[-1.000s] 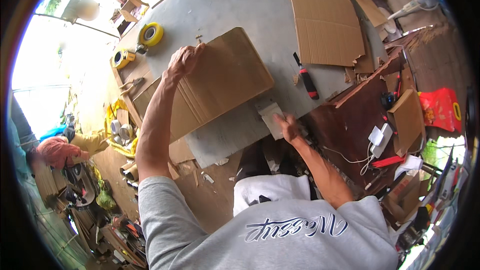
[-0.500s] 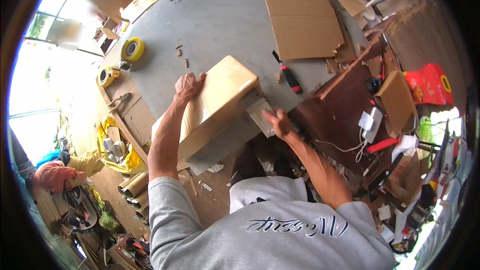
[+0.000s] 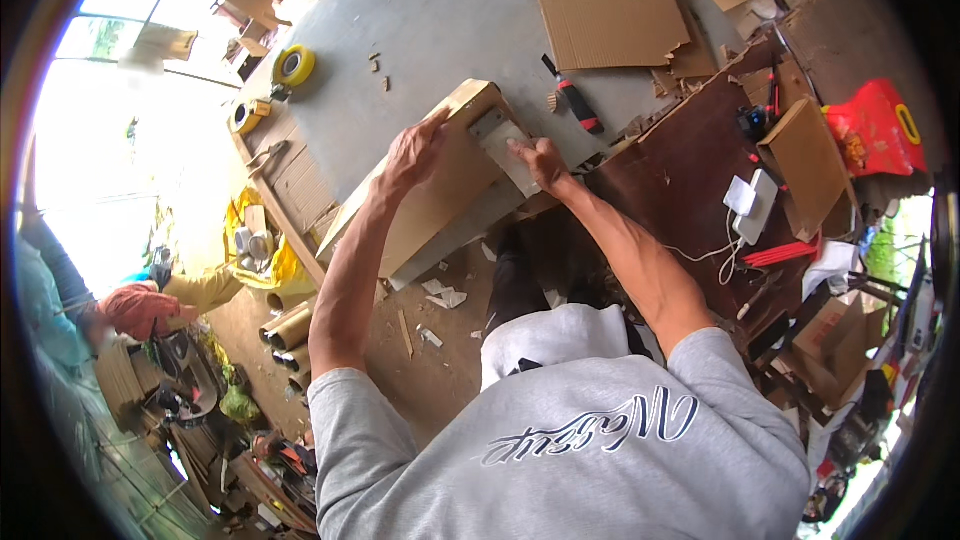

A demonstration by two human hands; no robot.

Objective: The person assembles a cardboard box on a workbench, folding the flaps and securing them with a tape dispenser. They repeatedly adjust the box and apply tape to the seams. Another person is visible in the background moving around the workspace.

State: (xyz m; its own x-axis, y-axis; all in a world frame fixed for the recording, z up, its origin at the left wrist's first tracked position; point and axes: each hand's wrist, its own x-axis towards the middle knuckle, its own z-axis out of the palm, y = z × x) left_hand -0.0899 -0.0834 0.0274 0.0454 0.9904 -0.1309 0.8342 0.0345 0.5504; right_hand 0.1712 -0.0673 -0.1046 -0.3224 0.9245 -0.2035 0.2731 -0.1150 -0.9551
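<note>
A long tan cardboard box (image 3: pixel 440 180) lies slantwise at the near edge of the grey tabletop (image 3: pixel 430 30), its broad side facing me. My left hand (image 3: pixel 415 153) rests along the box's upper edge, fingers stretched out and lying against the cardboard. At the box's right end, my right hand (image 3: pixel 541 162) grips a pale flat plate (image 3: pixel 512 165) with a grey, metal-looking end, thumb on top. That plate lies against the box; what it is exactly cannot be made out. Beyond my right hand is a red-and-black handled tool (image 3: pixel 573 98).
Flattened cardboard (image 3: pixel 605 15) covers the far right of the table. Yellow tape rolls (image 3: pixel 293 66) and pliers (image 3: pixel 267 155) sit at the left. A brown board (image 3: pixel 660 180) on the right bears a white power strip (image 3: pixel 755 208) with a cable. Paper scraps (image 3: pixel 443 293) litter the floor.
The box has tilted, showing more of its broad side and less of its top. My left hand has shifted along the edge and its fingers have straightened. My right hand still grips the plate.
</note>
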